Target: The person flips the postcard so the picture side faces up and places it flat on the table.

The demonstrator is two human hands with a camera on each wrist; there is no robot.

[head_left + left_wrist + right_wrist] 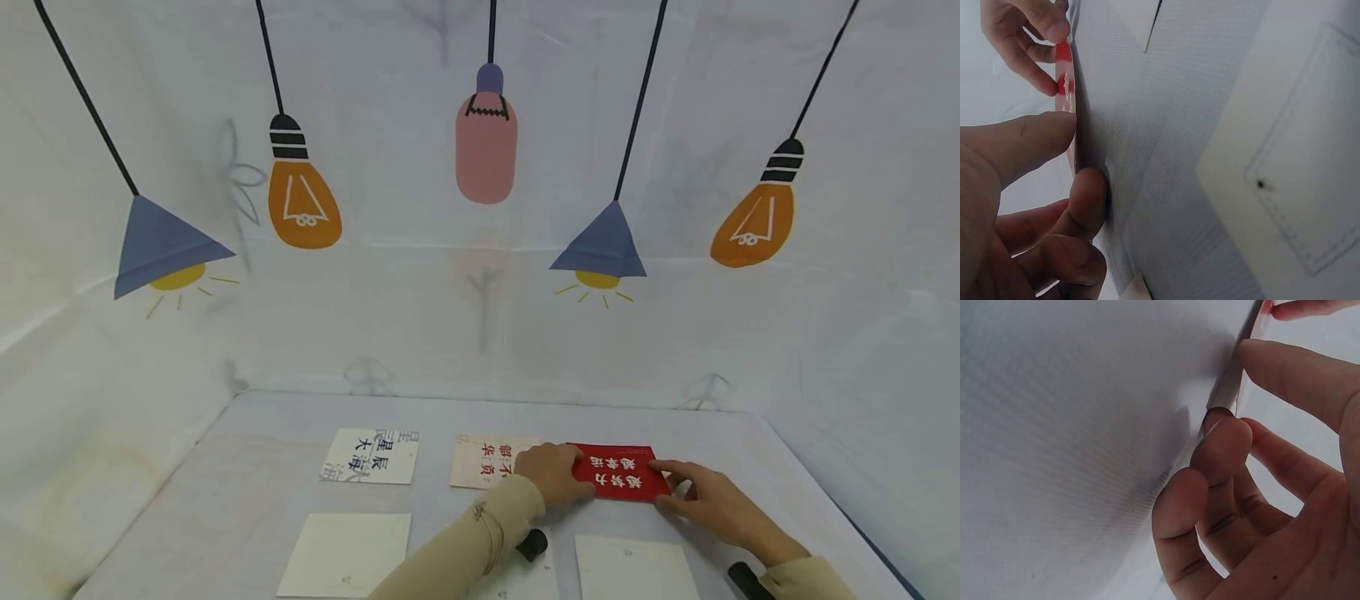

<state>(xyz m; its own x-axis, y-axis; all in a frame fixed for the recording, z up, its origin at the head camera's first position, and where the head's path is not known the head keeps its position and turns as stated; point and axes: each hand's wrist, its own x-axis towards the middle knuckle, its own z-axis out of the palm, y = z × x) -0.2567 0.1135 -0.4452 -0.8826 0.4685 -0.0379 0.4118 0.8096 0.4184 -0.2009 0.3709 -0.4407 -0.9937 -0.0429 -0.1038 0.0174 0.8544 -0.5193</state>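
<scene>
A red card (618,473) with white characters lies flat or nearly flat at the back right of the white table. My left hand (553,475) pinches its left end between thumb and fingers. At the opposite end, my right hand (712,502) grips the right edge, thumb on the near side. The left wrist view has the card (1066,87) almost edge-on, between the two hands. In the right wrist view the card's edge (1229,387) runs beside the thumb, with curled fingers below it. Partly behind my left hand is a cream card (476,462) with red characters.
A white card (367,457) with dark characters lies back left. Nearer are pale blank-looking cards: one at left (348,550), one at right (637,571), and another (525,579) partly under my left sleeve. White fabric walls with printed lamps enclose the table (225,492).
</scene>
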